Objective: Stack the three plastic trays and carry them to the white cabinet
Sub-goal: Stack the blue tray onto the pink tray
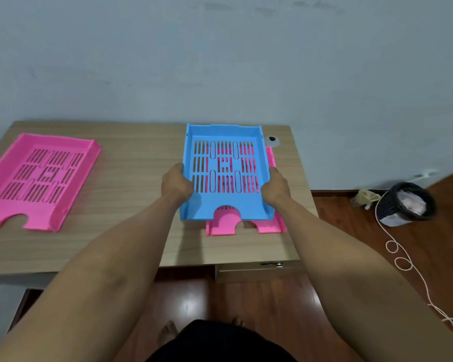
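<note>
On the wooden tabletop [131, 178], blue tray [224, 173] pinched at both sides by left grip [177, 182] and right grip [275, 186], over right pink tray [268, 227]; far-left pink tray [37, 178] unstacked, carrying undone.

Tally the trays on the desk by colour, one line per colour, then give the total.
Pink trays: 2, one lying alone at the desk's left end, one under the blue tray
Blue trays: 1, the blue tray, gripped on its sides by the left hand and the right hand
Total: 3 trays
</note>
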{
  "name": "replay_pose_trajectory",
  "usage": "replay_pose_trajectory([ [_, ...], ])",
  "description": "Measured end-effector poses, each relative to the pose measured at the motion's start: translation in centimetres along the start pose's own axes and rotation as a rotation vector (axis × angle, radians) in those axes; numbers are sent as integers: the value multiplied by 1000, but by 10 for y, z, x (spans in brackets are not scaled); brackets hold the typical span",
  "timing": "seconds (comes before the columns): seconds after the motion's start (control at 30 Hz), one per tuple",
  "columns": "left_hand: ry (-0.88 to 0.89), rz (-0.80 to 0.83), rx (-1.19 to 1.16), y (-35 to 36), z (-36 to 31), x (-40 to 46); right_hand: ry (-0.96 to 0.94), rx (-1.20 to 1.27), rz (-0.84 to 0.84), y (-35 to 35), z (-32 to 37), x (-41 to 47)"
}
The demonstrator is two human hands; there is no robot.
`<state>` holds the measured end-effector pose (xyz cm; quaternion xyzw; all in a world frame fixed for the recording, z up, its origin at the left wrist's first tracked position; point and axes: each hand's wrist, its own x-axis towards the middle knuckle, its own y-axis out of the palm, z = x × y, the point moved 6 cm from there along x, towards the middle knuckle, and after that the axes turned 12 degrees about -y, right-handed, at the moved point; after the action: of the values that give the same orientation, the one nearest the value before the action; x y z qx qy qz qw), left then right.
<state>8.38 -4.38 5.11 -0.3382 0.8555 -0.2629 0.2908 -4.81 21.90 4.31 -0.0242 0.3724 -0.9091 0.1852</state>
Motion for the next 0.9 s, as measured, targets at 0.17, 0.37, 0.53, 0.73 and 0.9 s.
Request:
replay_pose_trajectory([
  [0.17,-7,37,-10,47,-11,-8,35,19,17,-23,-39,2],
  [0.37,-47,22,-4,76,-8,-10,10,95,35,-27,-62,7],
  [0.53,-46,-6,-16,82,-7,-13,18,128,71,-25,-68,9],
  [0.73,-67,25,-55,83,-4,-13,25,274,102,-25,-79,10],
  [0.9,-245,133,-160,96,18,-11,168,389,181,-14,-99,7],
])
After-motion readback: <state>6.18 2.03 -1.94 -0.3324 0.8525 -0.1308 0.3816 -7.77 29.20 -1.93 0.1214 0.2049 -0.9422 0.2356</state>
